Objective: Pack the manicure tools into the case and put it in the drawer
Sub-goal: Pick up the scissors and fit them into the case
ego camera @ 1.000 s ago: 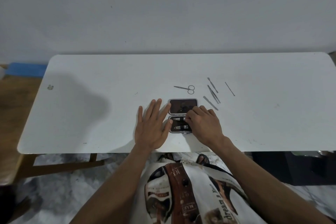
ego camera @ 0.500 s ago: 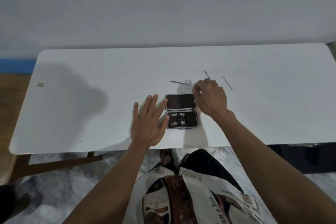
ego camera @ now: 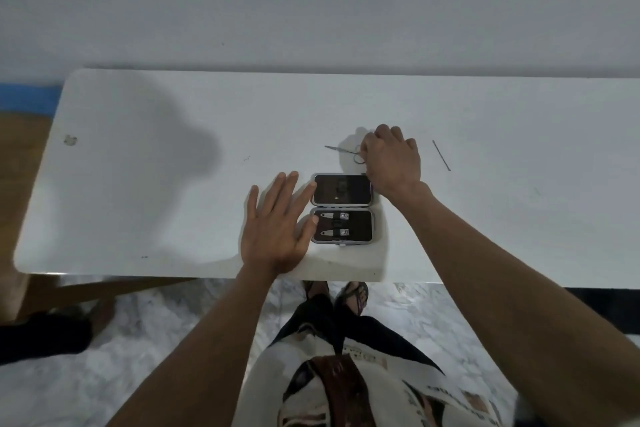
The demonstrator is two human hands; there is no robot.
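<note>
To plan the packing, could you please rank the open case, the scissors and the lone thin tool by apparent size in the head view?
1. Case
2. Scissors, partly hidden by the right hand, and the thin tool: too similar to rank.

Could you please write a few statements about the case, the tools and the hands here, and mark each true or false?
1. The case lies open on the table. True.
2. Its near half is empty. False: two clippers sit in it.
3. The left hand lies flat beside the case. True.
4. The right hand rests inside the case. False: it is beyond the case, at the scissors.
5. A thin tool lies alone to the right. True.
</note>
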